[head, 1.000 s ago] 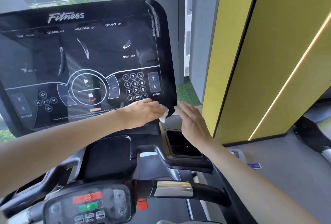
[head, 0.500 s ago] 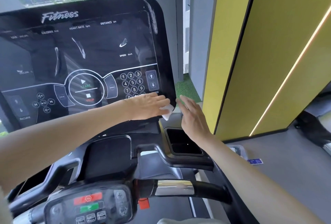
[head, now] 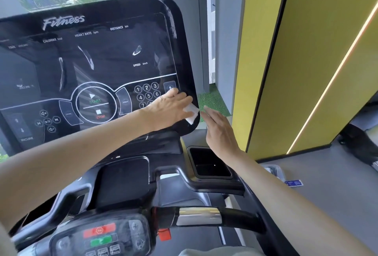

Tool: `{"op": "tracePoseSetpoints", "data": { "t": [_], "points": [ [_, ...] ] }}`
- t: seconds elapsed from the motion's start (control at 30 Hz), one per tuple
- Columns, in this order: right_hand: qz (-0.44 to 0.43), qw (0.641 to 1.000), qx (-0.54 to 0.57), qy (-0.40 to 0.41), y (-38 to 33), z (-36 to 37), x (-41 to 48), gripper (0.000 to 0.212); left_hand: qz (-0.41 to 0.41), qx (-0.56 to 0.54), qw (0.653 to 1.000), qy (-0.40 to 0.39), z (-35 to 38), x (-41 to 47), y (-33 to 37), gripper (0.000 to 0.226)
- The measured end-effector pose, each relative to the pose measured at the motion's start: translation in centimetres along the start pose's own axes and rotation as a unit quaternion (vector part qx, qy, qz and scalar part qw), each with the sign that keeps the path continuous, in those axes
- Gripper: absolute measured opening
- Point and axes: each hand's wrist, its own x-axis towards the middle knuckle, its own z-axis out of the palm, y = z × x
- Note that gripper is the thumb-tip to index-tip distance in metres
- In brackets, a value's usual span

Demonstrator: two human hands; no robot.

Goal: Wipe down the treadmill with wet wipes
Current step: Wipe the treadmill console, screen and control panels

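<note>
While against console (head: 102, 61), left hand (head: 167, 110) atop wipe (head: 191, 113)

The glossy black treadmill console panel (head: 122, 57), tilted slightly back from upright, carries a small white folded wet wipe (head: 191, 113) at its lower right corner. The wipe is held flat against the surface by the straight fingers of the left hand (head: 167, 109). To the right of the machine, the grey floor (head: 331, 178) carries a small blue rectangular label (head: 294, 183), lying flat.
</note>
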Motion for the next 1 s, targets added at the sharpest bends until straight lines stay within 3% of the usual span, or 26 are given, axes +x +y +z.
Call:
{"op": "tracePoseSetpoints", "data": {
  "t": [0.13, 0.27, 0.4, 0.53, 0.67, 0.77, 0.87, 1.0],
  "points": [
    [-0.007, 1.000, 0.000, 0.000, -0.3, -0.1, 0.0, 0.048, 0.069, 0.016, 0.993, -0.094, 0.7, -0.6, 1.9, 0.037],
    [-0.004, 1.000, 0.007, -0.004, -0.3, -0.2, 0.1, 0.047, 0.047, -0.001, 0.998, -0.048, 0.0, -0.5, 0.1, 0.038],
    [-0.012, 1.000, 0.009, -0.011, -0.3, -0.1, 0.1, 0.045, 0.070, 0.014, 0.993, -0.090, 0.4, -1.3, 2.1, 0.037],
    [-0.023, 1.000, 0.004, -0.004, -0.6, 0.3, 0.2, 0.043, 0.007, -0.026, 0.999, -0.034, 0.4, -0.8, 0.7, 0.042],
    [-0.020, 1.000, 0.001, -0.010, -0.2, 0.5, -0.1, 0.040, 0.032, -0.042, 0.996, -0.067, 0.9, -1.1, 2.5, 0.044],
    [-0.017, 1.000, -0.002, -0.005, -0.2, 0.4, 0.1, 0.052, -0.047, -0.023, 0.999, 0.009, 0.3, -0.8, 0.6, 0.054],
    [-0.009, 1.000, 0.002, -0.003, -0.2, 0.3, 0.2, 0.047, -0.119, -0.047, 0.989, 0.071, 0.1, -0.1, -0.3, 0.057],
    [-0.008, 1.000, 0.019, -0.004, -0.1, 0.3, 0.4, 0.047, -0.008, -0.021, 1.000, -0.001, 1.2, -0.6, 2.9, 0.047]
  ]
}}
